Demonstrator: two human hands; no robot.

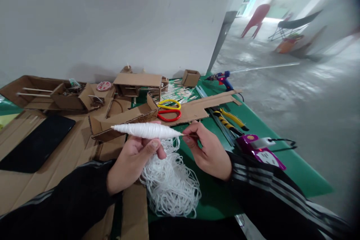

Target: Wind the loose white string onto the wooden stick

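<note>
A spindle-shaped stick wound with white thread (147, 130) lies level across the middle of the view, with bare pointed ends. My left hand (133, 157) is closed around its underside, the thumb in front. At the spindle's right tip, my right hand (206, 150) pinches a thin brown strip (192, 135) between thumb and forefinger. Whether those fingers also touch the tip is hard to see. Below both hands sits a loose heap of white cord (174, 183).
Scissors with red and yellow handles (169, 115) lie beyond my hands among cardboard boxes (137, 80) and scattered sticks. Pliers (232, 118), a purple power strip (258, 152) and a blue glue gun (222, 78) are on the right. A black tablet (36, 142) lies left.
</note>
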